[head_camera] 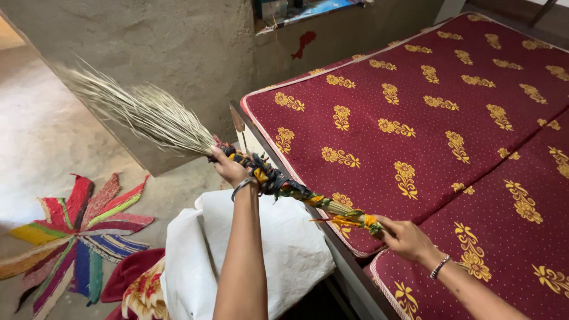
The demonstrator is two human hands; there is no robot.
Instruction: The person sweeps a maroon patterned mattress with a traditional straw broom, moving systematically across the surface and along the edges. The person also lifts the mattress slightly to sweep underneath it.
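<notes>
Broom (195, 139) lay across the bed's (415, 118) corner; your left hand (230, 169) gripped its wrapped neck, your right hand (406, 237) pinched the butt. Loose bindings risked slipping, and bristles could have snagged the wall (178, 47).

Bed (355, 261) covered by maroon mattresses (415, 118). Floor (41, 136) occupied by rag mat (77, 231), white sack (284, 249).

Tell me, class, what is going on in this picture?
A person holds a grass broom in both hands beside a bed. The left hand grips the cloth-wrapped handle near the bristles; the right hand holds its end over the maroon mattress. A white cloth and a colourful mat lie below.
</notes>
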